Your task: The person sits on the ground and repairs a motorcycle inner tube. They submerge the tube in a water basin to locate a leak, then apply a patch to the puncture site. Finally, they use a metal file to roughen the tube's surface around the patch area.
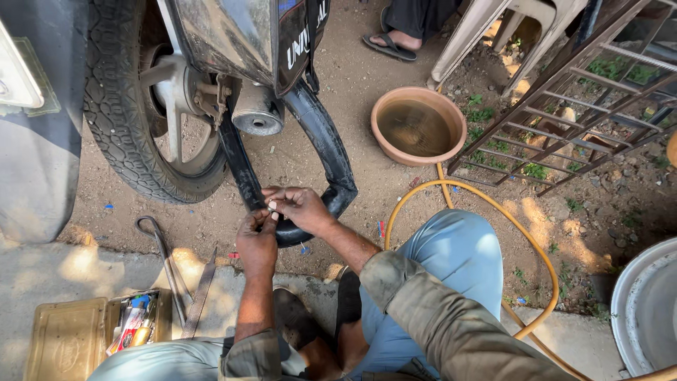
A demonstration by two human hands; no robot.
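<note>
Left hand (257, 238) and right hand (300, 206), fingers closed, meet over a small pale item (272, 205) pinched between their fingertips, just above the black inner tube (331, 152) looping from the wheel (134, 120); water basin (418, 125) and yellow hose (493, 204) to the right; tool tin (70, 339) lower left.

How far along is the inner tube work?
Done: the black inner tube is pulled out beside the rear wheel; the tool tin lies open. In hand: left hand and right hand pinch a small pale piece over the tube. Left: tube not yet back in the tyre.
</note>
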